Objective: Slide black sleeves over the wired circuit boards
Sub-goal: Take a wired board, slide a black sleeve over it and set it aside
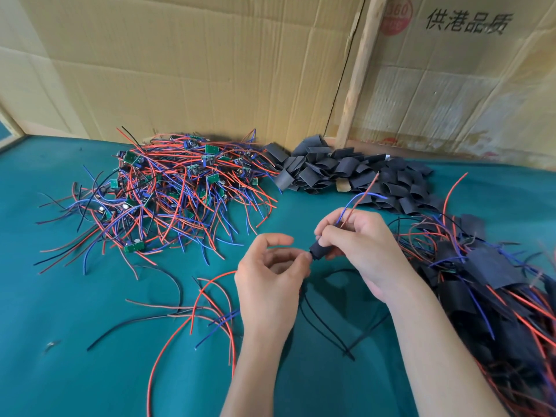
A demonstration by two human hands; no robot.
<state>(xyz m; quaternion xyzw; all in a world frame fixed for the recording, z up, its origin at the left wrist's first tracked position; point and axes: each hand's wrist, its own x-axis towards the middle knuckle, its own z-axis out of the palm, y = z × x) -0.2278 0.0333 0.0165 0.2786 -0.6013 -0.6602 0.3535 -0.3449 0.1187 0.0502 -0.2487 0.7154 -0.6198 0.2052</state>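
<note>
A worker's right hand (pixel 355 245) gripped a black sleeve (pixel 318 251) above the green counter (pixel 90 341), fingers curled round it w/ red and blue leads (pixel 358 200) rising from the far end. The sleeve's long axis ran lower-left to upper-right, its open end facing the left hand (pixel 270 275), which sat just beside it; that hand's fingertips met at the sleeve mouth, apparently pinching something there, tho what could not be made out. Unsleeved boards (pixel 180 182) lay far left, spare sleeves (pixel 346 173) at the back, finished units (pixel 496 281) at right. The left hand looked nearer for the next pull.
</note>
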